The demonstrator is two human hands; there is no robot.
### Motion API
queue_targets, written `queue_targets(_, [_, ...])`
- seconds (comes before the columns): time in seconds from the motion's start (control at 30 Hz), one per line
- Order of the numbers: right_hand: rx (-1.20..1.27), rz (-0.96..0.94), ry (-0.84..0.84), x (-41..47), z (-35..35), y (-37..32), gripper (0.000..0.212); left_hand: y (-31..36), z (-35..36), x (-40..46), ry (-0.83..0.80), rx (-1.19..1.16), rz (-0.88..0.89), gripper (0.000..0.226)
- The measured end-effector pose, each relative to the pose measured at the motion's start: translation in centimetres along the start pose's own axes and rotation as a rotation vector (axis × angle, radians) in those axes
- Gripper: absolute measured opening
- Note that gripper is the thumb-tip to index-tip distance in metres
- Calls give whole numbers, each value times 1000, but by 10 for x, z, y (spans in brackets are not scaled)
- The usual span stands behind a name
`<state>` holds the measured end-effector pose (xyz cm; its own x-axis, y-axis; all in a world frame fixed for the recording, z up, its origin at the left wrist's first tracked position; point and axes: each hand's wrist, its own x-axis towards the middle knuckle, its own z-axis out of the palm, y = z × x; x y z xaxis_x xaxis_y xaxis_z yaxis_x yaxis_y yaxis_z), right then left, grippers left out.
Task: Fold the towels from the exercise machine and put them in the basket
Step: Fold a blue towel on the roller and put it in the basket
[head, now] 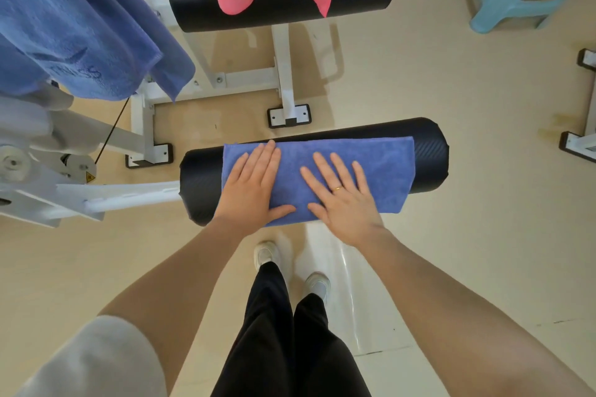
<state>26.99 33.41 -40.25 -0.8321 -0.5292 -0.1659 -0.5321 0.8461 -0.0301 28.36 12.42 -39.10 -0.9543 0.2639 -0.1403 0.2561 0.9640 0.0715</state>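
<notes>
The folded blue microfibre towel point(371, 167) lies draped over the black cylindrical foam roller pad point(429, 151), directly beneath both sets of fingers. Left hand point(250, 185) and right hand point(343, 195) rest flat, fingers extended and gripping nothing. Smooth outward from the fingertips before the next fold (the basket is not visible).

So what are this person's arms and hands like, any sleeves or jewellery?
Both forearms are bare. The left arm shows a short light grey sleeve at the upper arm. The right hand wears a thin gold ring on one finger; the left hand wears nothing.
</notes>
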Motion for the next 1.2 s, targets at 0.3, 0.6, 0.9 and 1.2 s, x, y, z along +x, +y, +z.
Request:
queue_targets(0.3, [351,629,-29,-36,-15,80,73,-4,-4,-2,-63,7,-63,125])
queue_targets(0.6, [1017,949,200,-54,-7,59,13,71,-15,36,103,17,-18,67])
queue_targets(0.9, [1463,829,-130,-63,-12,68,13,74,6,37,76,31,93,83])
queue_targets(1.2, [1136,783,-260,-61,-22,105,26,73,2,36,51,-2,94,88])
